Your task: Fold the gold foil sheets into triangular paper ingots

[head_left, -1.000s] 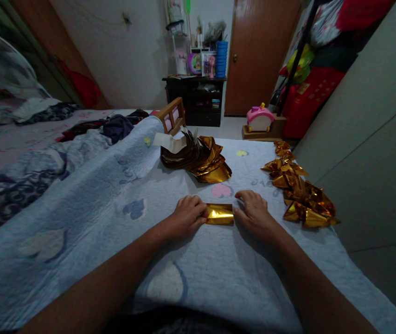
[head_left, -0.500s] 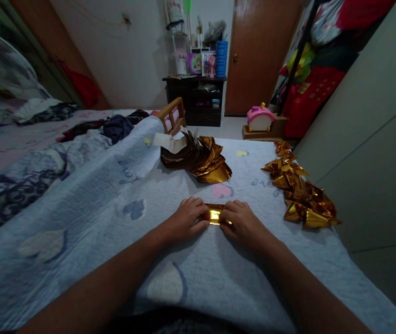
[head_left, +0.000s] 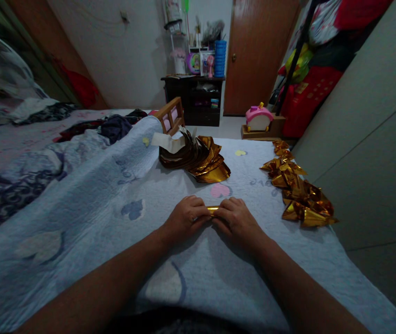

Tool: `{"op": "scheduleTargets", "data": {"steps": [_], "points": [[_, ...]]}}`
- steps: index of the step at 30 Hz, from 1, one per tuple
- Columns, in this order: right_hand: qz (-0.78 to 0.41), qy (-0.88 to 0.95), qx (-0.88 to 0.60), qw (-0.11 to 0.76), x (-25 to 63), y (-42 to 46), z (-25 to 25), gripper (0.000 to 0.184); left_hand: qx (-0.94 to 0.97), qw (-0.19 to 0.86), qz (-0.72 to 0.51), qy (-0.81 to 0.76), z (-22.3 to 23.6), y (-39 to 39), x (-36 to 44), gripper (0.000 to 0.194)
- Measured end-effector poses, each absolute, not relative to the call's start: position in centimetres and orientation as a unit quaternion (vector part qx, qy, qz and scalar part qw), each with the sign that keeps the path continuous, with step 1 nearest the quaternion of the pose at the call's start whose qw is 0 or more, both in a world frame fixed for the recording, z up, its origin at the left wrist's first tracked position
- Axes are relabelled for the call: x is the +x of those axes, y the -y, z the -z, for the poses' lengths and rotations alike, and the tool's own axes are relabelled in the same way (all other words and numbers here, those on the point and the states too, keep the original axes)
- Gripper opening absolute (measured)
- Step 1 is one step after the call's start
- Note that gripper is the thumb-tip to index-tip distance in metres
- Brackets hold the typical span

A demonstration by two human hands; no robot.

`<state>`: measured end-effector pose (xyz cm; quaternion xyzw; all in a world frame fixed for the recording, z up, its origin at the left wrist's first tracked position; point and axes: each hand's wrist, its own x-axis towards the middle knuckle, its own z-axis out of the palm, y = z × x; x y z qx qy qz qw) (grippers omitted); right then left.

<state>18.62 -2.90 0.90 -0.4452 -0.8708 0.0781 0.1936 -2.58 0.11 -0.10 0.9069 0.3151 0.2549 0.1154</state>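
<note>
Between my two hands lies a narrow strip of gold foil paper (head_left: 213, 211), mostly covered by my fingers. My left hand (head_left: 188, 215) pinches its left end, and my right hand (head_left: 235, 216) grips the right end. Both rest low over the pale blue quilted cover (head_left: 180, 195). Beyond them, a fanned stack of gold foil sheets (head_left: 213, 169) spreads out, its far left side dark with a white piece on top. Over to the right sits a pile of folded gold foil pieces (head_left: 298, 195), pointed and overlapping.
A wooden frame piece (head_left: 172, 116) stands at the far edge of the cover. Rumpled bedding (head_left: 34, 171) lies on the left. A pink toy (head_left: 258, 117) rests on a box farther back. At the right rises a pale cabinet panel (head_left: 368, 130).
The gold foil strip shows much less surface and looks narrower, folded or rolled over. My hands have drawn closer together around it.
</note>
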Motion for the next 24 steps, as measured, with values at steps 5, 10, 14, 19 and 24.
{"op": "scheduleTargets", "data": {"steps": [5,10,14,19,24], "points": [[-0.062,0.878,-0.431,0.199,18.5,2.7,-0.7,0.016,0.906,0.115,-0.251,-0.322,-0.4,0.2,-2.4,0.026],[-0.085,0.873,-0.422,0.228,20.0,2.1,-0.7,0.02,0.89,0.174,-0.264,-0.328,-1.1,0.1,-2.8,0.024],[-0.108,0.87,-0.42,0.235,21.3,1.8,-1.0,0.025,0.873,0.206,-0.285,-0.337,-1.7,-0.1,-3.1,0.024],[-0.122,0.864,-0.433,0.228,22.5,1.4,-1.4,0.025,0.855,0.234,-0.3,-0.353,-1.9,-0.5,-3.6,0.019],[-0.155,0.809,-0.485,0.296,24.0,0.8,-1.7,0.025,0.8,0.258,-0.362,-0.402,-1.7,-1.6,-4.9,0.014]]}}
